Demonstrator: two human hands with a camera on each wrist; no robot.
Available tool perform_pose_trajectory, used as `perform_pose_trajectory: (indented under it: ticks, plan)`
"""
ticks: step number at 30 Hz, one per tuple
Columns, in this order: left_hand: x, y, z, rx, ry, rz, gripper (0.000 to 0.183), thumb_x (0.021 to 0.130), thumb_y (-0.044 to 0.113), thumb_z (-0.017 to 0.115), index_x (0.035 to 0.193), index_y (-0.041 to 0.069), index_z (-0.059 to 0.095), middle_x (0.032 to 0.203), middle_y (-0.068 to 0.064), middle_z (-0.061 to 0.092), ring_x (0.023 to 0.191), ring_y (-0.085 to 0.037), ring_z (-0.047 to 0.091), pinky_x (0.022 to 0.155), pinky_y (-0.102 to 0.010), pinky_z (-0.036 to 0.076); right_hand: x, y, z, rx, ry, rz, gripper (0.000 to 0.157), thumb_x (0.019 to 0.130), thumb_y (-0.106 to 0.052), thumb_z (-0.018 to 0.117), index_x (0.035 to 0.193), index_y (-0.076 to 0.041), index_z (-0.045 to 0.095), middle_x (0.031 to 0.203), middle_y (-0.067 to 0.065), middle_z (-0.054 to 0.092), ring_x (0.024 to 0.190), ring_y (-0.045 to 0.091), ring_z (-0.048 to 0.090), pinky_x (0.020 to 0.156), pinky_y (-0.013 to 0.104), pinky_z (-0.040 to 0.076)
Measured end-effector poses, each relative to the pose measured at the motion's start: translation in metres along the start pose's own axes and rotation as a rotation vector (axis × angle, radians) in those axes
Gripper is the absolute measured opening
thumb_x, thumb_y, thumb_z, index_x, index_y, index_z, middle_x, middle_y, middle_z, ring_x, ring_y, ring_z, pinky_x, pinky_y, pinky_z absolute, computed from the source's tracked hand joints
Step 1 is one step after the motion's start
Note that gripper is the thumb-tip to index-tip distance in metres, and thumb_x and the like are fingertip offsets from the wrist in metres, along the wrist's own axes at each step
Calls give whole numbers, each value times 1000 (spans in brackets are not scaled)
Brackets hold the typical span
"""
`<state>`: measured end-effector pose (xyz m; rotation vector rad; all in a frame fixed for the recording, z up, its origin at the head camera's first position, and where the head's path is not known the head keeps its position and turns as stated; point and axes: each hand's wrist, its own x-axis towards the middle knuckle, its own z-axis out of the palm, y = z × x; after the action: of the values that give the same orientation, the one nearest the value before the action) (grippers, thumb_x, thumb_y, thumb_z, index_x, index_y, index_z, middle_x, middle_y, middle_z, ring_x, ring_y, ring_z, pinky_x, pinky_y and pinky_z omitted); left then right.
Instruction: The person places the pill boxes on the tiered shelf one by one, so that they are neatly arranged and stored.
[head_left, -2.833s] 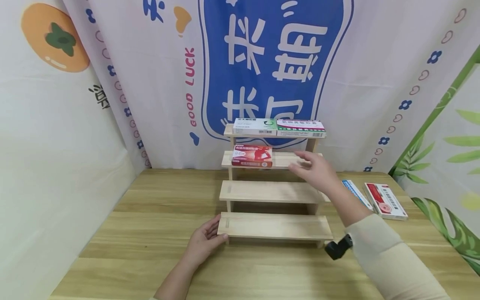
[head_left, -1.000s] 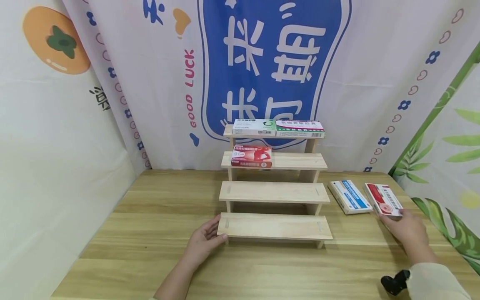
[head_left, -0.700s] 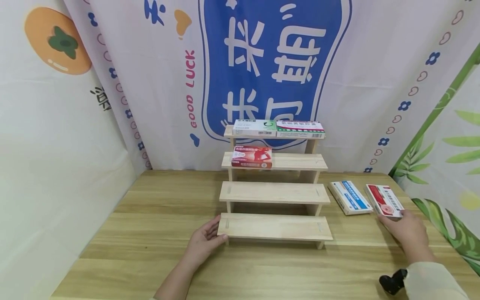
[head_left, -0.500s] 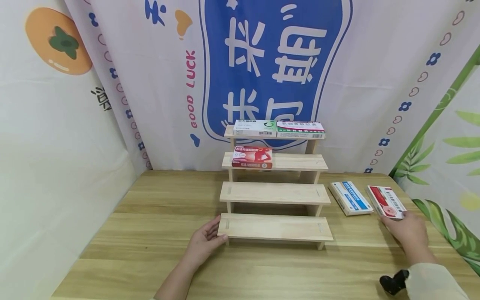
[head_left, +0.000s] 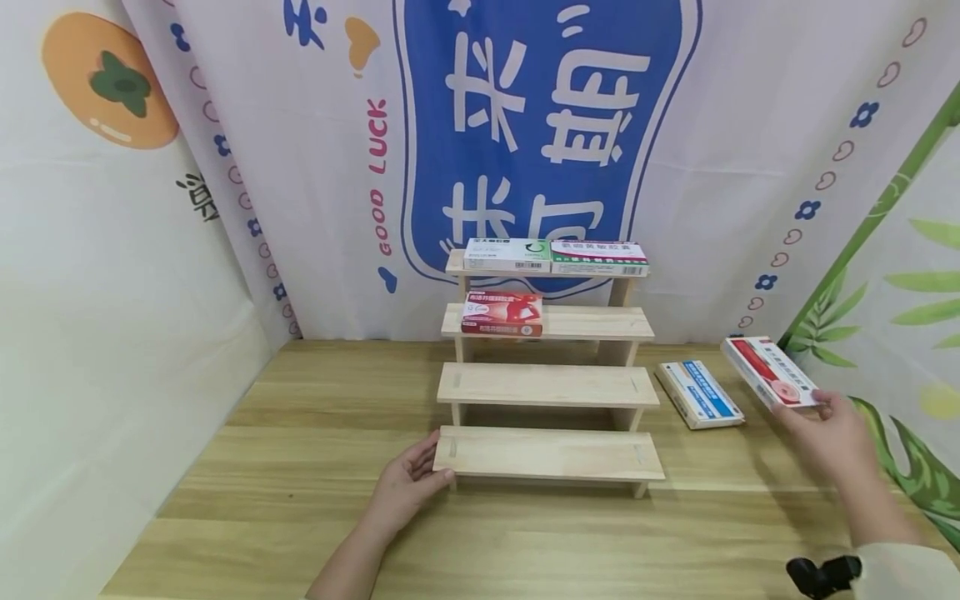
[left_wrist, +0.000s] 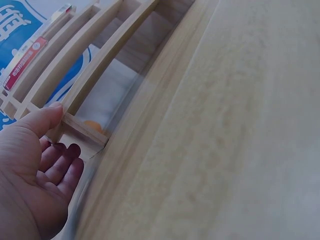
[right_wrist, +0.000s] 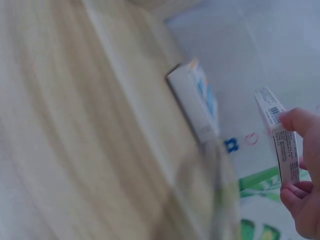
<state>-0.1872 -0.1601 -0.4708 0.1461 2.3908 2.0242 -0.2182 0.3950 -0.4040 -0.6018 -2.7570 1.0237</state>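
Note:
My right hand (head_left: pixel 836 433) grips a red-and-white medicine box (head_left: pixel 772 371) by its near end, thumb on one side and fingers on the other. In the right wrist view this box (right_wrist: pixel 279 135) is clear of the table, its printed end and barcode showing. My left hand (head_left: pixel 408 487) holds the left end of the lowest step of a stepped wooden display stand (head_left: pixel 547 454). In the left wrist view the thumb of that hand (left_wrist: pixel 42 165) lies against the step's corner, with the other fingers curled below. A blue-and-white medicine box (head_left: pixel 701 394) lies on the table beside the stand.
On the stand's top step sit a white-and-green box (head_left: pixel 508 254) and a white box with pink and green bands (head_left: pixel 600 258). A red box (head_left: pixel 502 313) is at the left of the second step. Printed cloth (head_left: pixel 322 208) hangs behind the wooden table (head_left: pixel 300 517).
My right hand has gone from the second step to the red-and-white box, taken hold of it and lifted it off the table. My left hand stays at the lowest step.

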Motion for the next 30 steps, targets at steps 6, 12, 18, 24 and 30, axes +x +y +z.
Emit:
perform_pose_trajectory:
  ticks: [6,12,18,24,30]
  plan:
    - [1,-2,0,0,13,-8,70,84,11,76,143,-4,43,143,-24,50,131,-37,52,108,-37,47,-13,-29,-20,22,-5,-95,90,95,-53,53,149,11,20,142,44,31,125,57,37,84,58,47]
    - [0,-1,-1,13,14,0,69,84,12,76,143,-5,43,142,-25,51,130,-38,52,108,-38,48,-24,-55,-32,32,-74,-194,88,95,-52,53,152,6,19,148,42,27,129,62,34,93,69,44]
    - [-2,1,-1,-13,11,0,68,84,10,76,142,-6,44,141,-25,51,130,-39,52,108,-38,48,-31,-78,-32,53,-149,-327,82,95,-46,60,151,4,25,145,41,34,128,62,37,84,25,59]
    - [-1,-1,-2,-13,23,0,66,82,9,77,139,-7,47,138,-25,55,127,-38,55,105,-37,50,-37,-97,-25,56,-212,-413,77,94,-42,63,149,1,31,146,37,36,130,58,39,83,12,54]
    - [0,-2,-2,15,28,24,61,82,9,77,134,-8,51,134,-27,57,123,-40,58,103,-37,53,-39,-117,-13,43,-282,-445,77,94,-42,64,149,0,31,151,34,31,134,54,37,107,64,38]
